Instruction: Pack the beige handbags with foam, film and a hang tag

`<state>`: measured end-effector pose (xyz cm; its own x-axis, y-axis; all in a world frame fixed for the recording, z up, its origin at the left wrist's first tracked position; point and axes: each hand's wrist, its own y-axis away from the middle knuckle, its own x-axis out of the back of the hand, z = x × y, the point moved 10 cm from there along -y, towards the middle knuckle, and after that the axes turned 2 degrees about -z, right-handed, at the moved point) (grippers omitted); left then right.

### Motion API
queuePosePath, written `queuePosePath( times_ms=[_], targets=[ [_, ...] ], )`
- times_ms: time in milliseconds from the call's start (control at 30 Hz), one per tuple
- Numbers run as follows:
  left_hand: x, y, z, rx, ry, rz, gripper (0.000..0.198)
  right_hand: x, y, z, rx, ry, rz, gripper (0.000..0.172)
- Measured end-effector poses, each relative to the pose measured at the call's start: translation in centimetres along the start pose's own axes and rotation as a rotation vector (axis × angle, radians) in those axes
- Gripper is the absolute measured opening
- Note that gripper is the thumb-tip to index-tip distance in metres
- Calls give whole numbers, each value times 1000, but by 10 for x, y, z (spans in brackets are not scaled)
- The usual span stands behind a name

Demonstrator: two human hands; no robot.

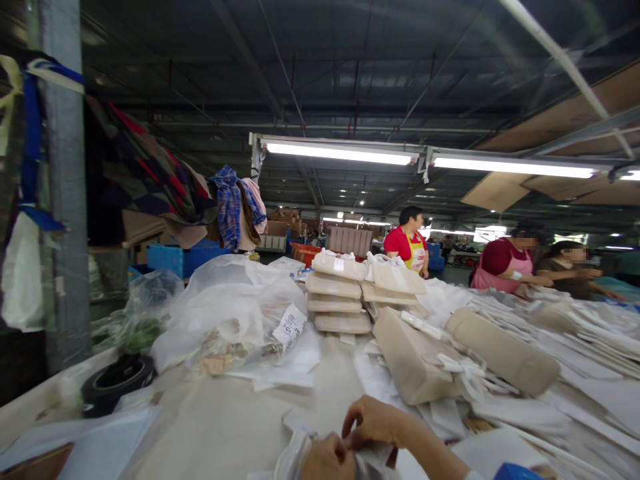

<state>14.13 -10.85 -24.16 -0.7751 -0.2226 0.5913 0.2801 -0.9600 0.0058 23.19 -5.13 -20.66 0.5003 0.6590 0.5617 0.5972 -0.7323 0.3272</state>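
At the bottom edge, my left hand [327, 460] and my right hand [377, 421] meet, both pinching a thin white plastic bag [295, 453] that lies on the beige table [225, 427]. The fingers of both hands are closed on the bag's edge. Just beyond my right hand lies a beige fabric pouch [413, 363] with white straps around it.
Stacked beige pouches [337, 293] stand mid-table, clear plastic bags [235, 313] to their left, and a black tape roll [117, 383] at the left edge. Piles of white and beige pieces [575, 347] fill the right side. Three people [505, 263] work at the far end.
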Motion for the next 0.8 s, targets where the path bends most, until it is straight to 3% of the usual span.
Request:
queuePosePath(
  times_ms=[100,267,367,433,633,800],
  targets=[
    [-2,-5,-6,-48,411,-25,21,-4,2,1,13,-146,-3,27],
    [-4,-9,-13,8,749,-51,44,-8,1,6,36,-393,-30,27],
    [-4,-6,-14,85,1157,-16,40,-12,5,4,80,-585,-56,21],
    [-5,-3,-15,132,1362,8,36,-15,9,-1,134,-721,-77,26],
    [-5,0,-32,197,1290,15,37,-19,29,-9,249,-953,-115,43],
    [3,-12,-30,25,1116,-29,35,-8,27,3,266,-892,133,43]
  ],
)
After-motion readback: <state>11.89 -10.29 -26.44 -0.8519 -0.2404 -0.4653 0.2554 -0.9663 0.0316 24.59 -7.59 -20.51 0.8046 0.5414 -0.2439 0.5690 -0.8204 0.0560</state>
